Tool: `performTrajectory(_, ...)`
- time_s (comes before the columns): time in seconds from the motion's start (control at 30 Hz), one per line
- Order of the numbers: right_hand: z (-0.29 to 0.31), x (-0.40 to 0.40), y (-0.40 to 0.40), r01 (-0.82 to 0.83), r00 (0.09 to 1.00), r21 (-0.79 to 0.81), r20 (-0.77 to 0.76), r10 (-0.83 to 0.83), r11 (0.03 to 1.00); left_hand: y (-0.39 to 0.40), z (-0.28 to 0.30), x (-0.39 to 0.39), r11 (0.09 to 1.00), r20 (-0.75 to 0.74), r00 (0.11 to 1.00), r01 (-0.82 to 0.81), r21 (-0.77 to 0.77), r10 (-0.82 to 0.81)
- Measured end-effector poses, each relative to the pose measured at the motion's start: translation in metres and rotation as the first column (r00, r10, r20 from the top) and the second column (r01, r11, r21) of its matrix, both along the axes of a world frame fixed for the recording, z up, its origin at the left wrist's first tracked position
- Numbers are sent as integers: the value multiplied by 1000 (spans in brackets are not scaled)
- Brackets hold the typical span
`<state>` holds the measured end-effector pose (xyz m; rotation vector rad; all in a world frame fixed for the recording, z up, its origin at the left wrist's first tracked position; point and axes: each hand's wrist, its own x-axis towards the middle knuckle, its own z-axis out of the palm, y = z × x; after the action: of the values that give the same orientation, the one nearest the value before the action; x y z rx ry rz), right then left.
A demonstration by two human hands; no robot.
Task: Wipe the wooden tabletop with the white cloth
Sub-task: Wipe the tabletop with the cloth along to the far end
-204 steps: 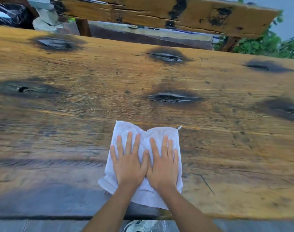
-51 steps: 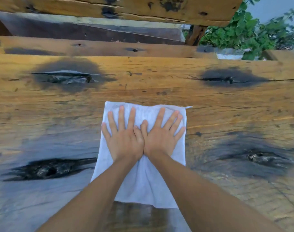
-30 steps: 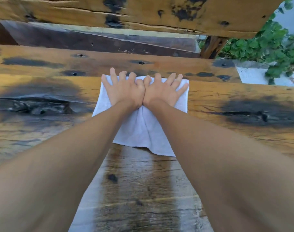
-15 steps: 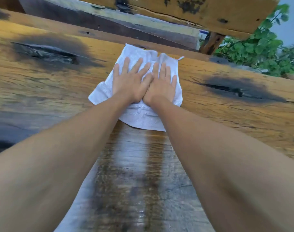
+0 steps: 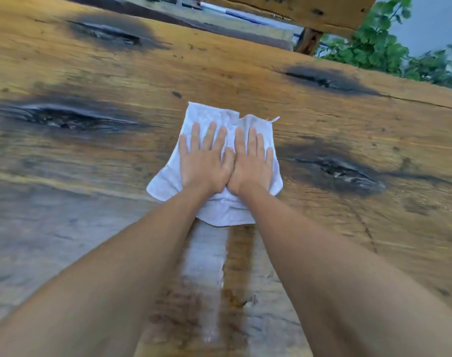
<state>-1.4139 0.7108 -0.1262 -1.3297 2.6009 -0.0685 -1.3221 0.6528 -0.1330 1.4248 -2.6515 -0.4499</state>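
The white cloth [image 5: 210, 115] lies crumpled on the wooden tabletop [image 5: 219, 73], about midway across it. My left hand [image 5: 205, 166] and my right hand [image 5: 250, 166] press flat on the cloth side by side, thumbs touching and fingers spread toward the far edge. Both forearms reach out from the bottom of the view. Cloth shows beyond the fingertips, at both sides and below the wrists. A wet, shiny streak [image 5: 209, 266] runs on the wood from the cloth back toward me.
Dark burnt knots mark the wood at the left [image 5: 65, 117], right [image 5: 338, 171], far right [image 5: 322, 78] and far left [image 5: 104, 32]. Beyond the far edge stands another wooden plank [image 5: 297, 9] on a post [image 5: 306, 42], with green plants [image 5: 374, 45] behind.
Both hands slid the cloth out to the far edge of the tabletop, then drew it back toward me to the middle. A wet streak now shows in front of me.
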Motion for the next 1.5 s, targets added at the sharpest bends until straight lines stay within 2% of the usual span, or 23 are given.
performTrajectory(0.2,5,64,120,108,994,23,19,-108,994,118,8,63,998,-6,999,-33,50,34)
performTrajectory(0.33,10,114,197,317,947,-5,60,-317,948,193,16,105,993,-20,995,-94,69,95)
performTrajectory(0.43,13,144,243,381,922,5,68,-381,924,242,19,127,988,-35,991,-127,91,131)
performTrajectory(0.63,26,165,270,446,893,-56,96,-439,893,281,26,144,973,-14,981,-188,134,192)
performTrajectory(0.83,19,147,251,439,898,-92,31,-439,894,268,26,129,964,-12,973,-225,138,229)
performTrajectory(0.97,10,121,220,421,907,-29,4,-421,907,237,21,107,971,11,977,-215,105,215)
performTrajectory(1.5,-5,-51,8,396,918,-4,8,-396,918,27,5,-65,967,-20,969,-245,69,247)
